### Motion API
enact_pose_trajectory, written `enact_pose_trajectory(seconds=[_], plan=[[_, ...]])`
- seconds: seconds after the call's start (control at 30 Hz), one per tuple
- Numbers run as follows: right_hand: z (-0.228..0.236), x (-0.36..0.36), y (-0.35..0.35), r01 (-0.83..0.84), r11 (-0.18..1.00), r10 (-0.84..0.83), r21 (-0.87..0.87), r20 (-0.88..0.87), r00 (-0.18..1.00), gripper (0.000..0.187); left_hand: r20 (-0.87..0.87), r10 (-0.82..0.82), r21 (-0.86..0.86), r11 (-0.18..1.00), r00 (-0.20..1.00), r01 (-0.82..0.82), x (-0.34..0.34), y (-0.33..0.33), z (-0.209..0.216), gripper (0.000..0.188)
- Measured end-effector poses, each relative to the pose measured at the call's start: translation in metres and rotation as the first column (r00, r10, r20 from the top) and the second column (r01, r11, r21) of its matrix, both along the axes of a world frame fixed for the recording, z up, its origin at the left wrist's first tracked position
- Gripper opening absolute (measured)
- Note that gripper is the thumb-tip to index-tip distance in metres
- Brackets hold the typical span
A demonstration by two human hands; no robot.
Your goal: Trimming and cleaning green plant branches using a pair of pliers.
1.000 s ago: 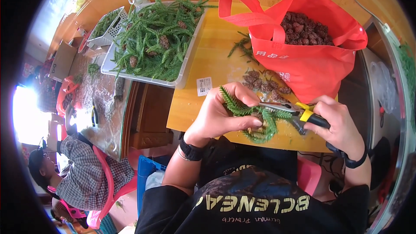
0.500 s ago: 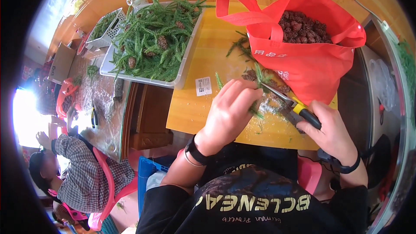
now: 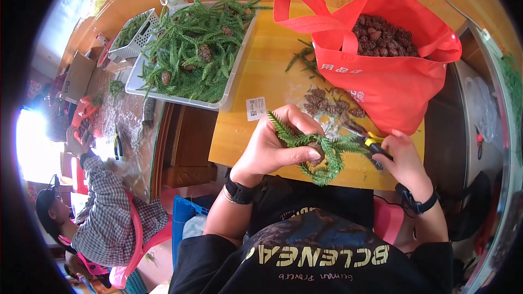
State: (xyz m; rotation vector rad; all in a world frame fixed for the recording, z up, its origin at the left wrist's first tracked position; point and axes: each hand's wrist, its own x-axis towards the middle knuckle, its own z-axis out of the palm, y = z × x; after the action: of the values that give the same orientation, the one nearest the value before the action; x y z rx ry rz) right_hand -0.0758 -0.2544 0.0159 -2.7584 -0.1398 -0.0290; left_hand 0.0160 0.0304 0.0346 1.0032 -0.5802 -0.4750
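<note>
My left hand (image 3: 267, 149) is closed on a green artificial pine sprig (image 3: 331, 170), the thumb pressed on a small brown pine cone (image 3: 317, 154) at its centre. Several needled twigs fan out from the cone. In my right hand (image 3: 406, 160) is a pair of pliers (image 3: 375, 145) with yellow and black handles, held low over the table; the sprig's tips partly overlap their jaws. Just beyond both hands, several loose pine cones (image 3: 321, 103) lie on the yellow tabletop (image 3: 261, 147) among whitish crumbs.
A red fabric bag (image 3: 389, 90) full of pine cones stands at the back right. A clear tub (image 3: 223, 103) heaped with pine sprigs is at the back left. Loose green twigs (image 3: 305, 60) and a white label (image 3: 255, 109) lie between. A seated co-worker (image 3: 109, 223) is at the left.
My left hand has turned over and come nearer, bringing the sprig and its cone into sight. My right hand has drawn the pliers slightly down, away from the sprig's stem.
</note>
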Motion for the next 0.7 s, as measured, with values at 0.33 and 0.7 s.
enact_pose_trajectory(seconds=[0.33, 0.7], plan=[[0.088, 0.045, 0.058, -0.583, 0.673, 0.53, 0.456, 0.253, 0.81, 0.029, -0.01, -0.229, 0.008, 0.973, 0.973, 0.229, -0.009, -0.014, 0.001, 0.028], [0.09, 0.047, 0.063, -0.597, 0.681, 0.571, 0.423, 0.205, 0.795, 0.019, 0.026, -0.272, 0.037, 0.962, 0.962, 0.27, -0.008, -0.011, 0.003, 0.026]])
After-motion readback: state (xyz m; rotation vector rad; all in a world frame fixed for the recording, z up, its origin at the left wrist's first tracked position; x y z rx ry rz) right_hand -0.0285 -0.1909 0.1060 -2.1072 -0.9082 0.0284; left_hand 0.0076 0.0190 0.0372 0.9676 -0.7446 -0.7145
